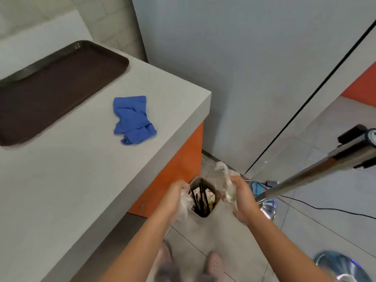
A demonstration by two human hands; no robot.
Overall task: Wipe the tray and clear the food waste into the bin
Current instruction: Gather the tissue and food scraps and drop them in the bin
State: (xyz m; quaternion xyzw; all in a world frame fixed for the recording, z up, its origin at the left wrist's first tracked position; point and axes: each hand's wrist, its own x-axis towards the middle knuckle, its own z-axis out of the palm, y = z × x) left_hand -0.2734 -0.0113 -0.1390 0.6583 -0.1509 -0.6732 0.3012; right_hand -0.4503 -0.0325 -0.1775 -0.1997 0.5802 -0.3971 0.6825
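A dark brown tray (50,90) lies bare on the white counter at the left. A crumpled blue cloth (131,119) rests on the counter to its right. Down on the floor stands a small grey bin (211,220) holding black straws and wrappers. A clear plastic bin liner (225,180) sticks out around its mouth. My left hand (175,198) grips the liner at the bin's left rim. My right hand (242,198) grips a bunch of the liner at the right rim, lifted a little above it.
The white counter (71,190) with an orange side panel (183,165) fills the left. A metal pole (305,176) on a shiny round base slants in from the right, and a black cable runs across the tiled floor. My feet in pink shoes (215,263) stand below the bin.
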